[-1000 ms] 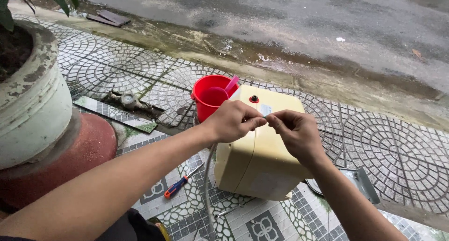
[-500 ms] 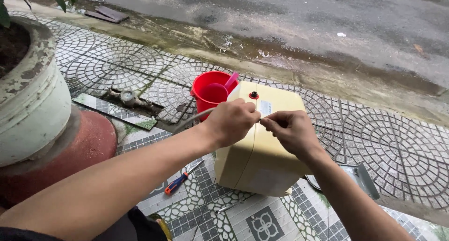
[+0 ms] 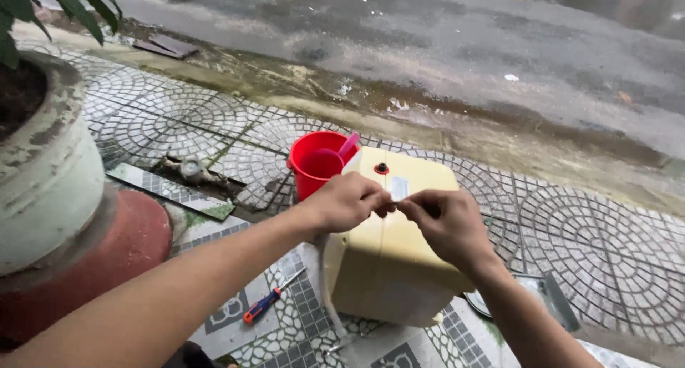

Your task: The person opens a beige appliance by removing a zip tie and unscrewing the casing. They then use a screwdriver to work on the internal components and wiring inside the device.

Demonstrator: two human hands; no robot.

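This is outdoors, on a pavement beside a street. Patterned paving stones (image 3: 592, 246) laid in fan shapes run up to a wet asphalt road (image 3: 442, 47) with a muddy kerb, and a big weathered plant pot (image 3: 50, 168) stands at the edge.

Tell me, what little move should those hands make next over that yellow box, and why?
Probably part the fingertips a little to get a firmer pinch. The left hand and right hand meet fingertip to fingertip above the yellow box, beside its small white label; whatever they pinch is too small to tell.
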